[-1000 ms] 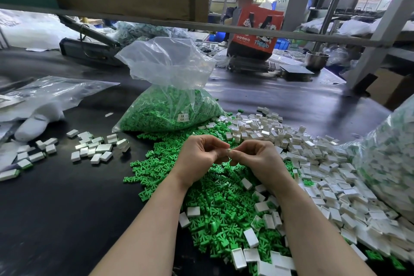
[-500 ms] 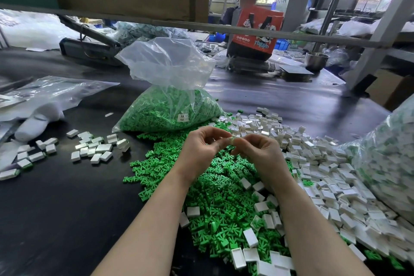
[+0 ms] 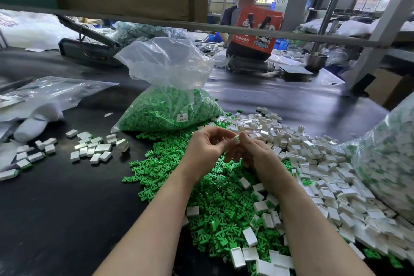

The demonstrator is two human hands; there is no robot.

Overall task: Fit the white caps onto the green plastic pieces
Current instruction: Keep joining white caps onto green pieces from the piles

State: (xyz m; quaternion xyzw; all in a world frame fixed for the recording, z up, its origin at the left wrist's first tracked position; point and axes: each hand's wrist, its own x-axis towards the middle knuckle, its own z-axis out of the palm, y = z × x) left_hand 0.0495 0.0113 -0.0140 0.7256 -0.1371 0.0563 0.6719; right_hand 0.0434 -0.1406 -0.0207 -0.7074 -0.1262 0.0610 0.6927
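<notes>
**Both hands meet on one white piece**

The left hand and right hand are raised together over the green pieces, fingertips of both pinching a small white cap between them. Loose white caps are heaped at right.

Both bare forearms reached forward, hands met at centre. Left hand curled, palm facing in, thumb and fingertips pinching a small piece. Right hand had its back up, fingers curled, pinching the same piece.
</notes>
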